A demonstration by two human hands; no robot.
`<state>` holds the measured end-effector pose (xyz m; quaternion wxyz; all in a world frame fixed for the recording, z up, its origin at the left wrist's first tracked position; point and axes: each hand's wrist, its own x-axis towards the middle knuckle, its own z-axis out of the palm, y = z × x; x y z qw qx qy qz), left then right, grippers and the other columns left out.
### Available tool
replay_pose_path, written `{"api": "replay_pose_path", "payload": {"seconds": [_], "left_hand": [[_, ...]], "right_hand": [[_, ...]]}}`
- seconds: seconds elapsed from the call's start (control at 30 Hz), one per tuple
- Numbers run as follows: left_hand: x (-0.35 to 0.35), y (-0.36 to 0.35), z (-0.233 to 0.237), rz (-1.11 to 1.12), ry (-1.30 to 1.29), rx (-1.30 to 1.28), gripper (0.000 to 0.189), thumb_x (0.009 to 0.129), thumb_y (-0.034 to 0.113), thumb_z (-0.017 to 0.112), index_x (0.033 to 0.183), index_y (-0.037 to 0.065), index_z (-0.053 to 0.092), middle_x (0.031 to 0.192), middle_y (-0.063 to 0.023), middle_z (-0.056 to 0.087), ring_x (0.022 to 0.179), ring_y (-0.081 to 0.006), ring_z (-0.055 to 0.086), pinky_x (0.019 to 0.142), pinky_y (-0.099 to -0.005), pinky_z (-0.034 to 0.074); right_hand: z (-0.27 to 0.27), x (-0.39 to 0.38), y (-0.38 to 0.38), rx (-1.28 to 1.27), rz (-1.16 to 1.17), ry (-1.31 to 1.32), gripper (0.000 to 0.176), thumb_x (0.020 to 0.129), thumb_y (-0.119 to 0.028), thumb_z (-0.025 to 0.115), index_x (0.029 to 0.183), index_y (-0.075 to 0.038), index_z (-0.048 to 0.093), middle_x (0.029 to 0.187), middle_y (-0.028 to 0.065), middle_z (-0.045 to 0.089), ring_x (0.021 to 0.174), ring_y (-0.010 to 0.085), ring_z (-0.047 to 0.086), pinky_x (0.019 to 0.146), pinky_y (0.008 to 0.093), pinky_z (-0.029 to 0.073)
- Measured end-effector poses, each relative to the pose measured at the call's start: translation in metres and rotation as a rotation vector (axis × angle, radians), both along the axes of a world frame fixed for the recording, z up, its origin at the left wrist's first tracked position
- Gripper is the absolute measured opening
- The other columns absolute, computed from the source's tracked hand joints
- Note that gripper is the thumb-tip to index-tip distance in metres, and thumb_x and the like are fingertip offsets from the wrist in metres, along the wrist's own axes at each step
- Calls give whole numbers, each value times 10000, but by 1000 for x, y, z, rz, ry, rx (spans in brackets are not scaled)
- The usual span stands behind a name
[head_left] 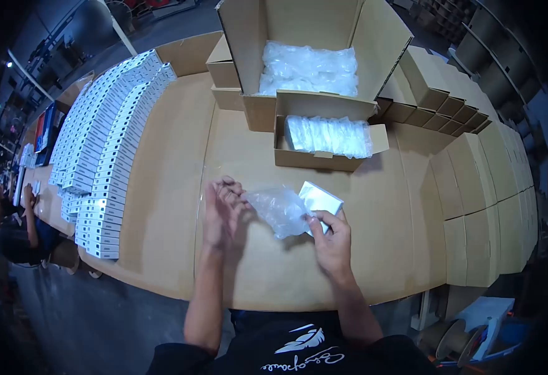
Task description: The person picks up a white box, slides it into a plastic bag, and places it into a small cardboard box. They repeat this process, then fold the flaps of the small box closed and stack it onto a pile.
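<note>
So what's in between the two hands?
In the head view, a crumpled clear plastic bag spans the gap: the left hand pinches one end, and the right hand grips the other together with a small white box.

One head-worn, wide-angle camera looks forward and steeply down, close over the surface [161,206]. The left hand [221,212] and right hand [331,240] sit centre, with the open carton [305,37] at 12 o'clock.

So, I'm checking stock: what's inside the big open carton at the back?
Crumpled clear plastic bags cover the floor of the big carton. What the bags hold, and anything under them, is covered and cannot be seen.
</note>
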<state>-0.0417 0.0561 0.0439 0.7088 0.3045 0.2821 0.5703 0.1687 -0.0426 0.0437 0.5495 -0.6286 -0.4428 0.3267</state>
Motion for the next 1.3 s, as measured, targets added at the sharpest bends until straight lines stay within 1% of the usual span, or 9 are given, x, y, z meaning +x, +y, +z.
{"api": "replay_pose_path", "payload": {"seconds": [0.03, 0.13, 0.23, 0.37, 0.47, 0.7, 0.93, 1.2, 1.3], "left_hand": [[5, -16, -10, -50, 25, 38, 567, 1086, 544, 355, 1326, 41, 455, 1170, -130, 570, 1054, -217, 635, 912, -389, 564], [39, -63, -1, -14, 486, 247, 393, 1043, 203, 614, 1347, -3, 476, 1230, -106, 610, 1072, -152, 635, 883, -313, 547], [43, -62, -13, -29, 602, 15, 306, 989, 53, 672, 1262, -20, 554, 1129, -61, 663, 1004, -113, 638, 856, -267, 523], [48, -63, -6, 82, 335, 59, 212, 1006, 90, 667, 1182, -12, 610, 1036, -27, 681, 939, -101, 637, 833, -251, 506], [46, -65, -10, 47, 389, 135, 206, 1001, 78, 672, 1178, -7, 611, 1068, -36, 674, 965, -98, 627, 844, -248, 500], [39, -73, -10, -55, 335, 119, 269, 1001, 47, 659, 1252, -4, 574, 1079, -47, 676, 989, -87, 621, 864, -245, 501], [47, -71, -20, 102, 348, 82, 213, 1045, 149, 624, 1203, 7, 624, 1072, -32, 689, 929, -74, 621, 813, -225, 497], [26, -41, -6, 249, 229, 72, 252, 1073, 242, 583, 1193, 21, 600, 1056, -18, 639, 846, -52, 550, 706, -241, 447], [34, -56, -3, 102, 422, 161, 337, 965, 137, 730, 1233, 18, 566, 1131, -41, 627, 956, -109, 602, 792, -268, 499]], "right_hand": [[-1, -3, 0, 40, -32, 13, 116, 930, -75, 723, 979, 27, 745, 1070, 161, 626, 957, 270, 652, 840, 369, 522], [0, -12, -1, 88, -55, -158, 106, 935, -78, 717, 935, 28, 727, 1075, 163, 627, 944, 271, 647, 830, 372, 513], [-11, -19, -5, 70, -9, 48, 134, 939, -91, 734, 936, 39, 698, 1061, 132, 606, 950, 233, 618, 854, 370, 500], [-12, -17, -12, 6, 7, 574, 188, 956, -125, 746, 963, 55, 695, 1069, 97, 594, 970, 176, 597, 898, 336, 496], [-4, -19, -11, 83, 78, 355, 170, 980, -111, 721, 987, 58, 709, 1114, 86, 595, 1010, 137, 600, 900, 297, 502], [-13, 1, -8, 106, 52, 709, 212, 976, -149, 735, 1047, 51, 729, 1017, 85, 713, 974, 136, 638, 934, 297, 501], [-21, -2, -15, 45, 118, 220, 367, 940, -215, 786, 1145, 72, 688, 1197, 130, 637, 1111, 201, 597, 989, 322, 469], [-13, -9, -16, 31, 177, 74, 230, 891, -156, 805, 941, 58, 736, 1148, 195, 612, 1038, 276, 612, 911, 356, 485], [-1, -9, -11, 42, 132, 15, 259, 936, -181, 770, 934, 75, 729, 1134, 176, 604, 1009, 248, 604, 898, 345, 483]]}}
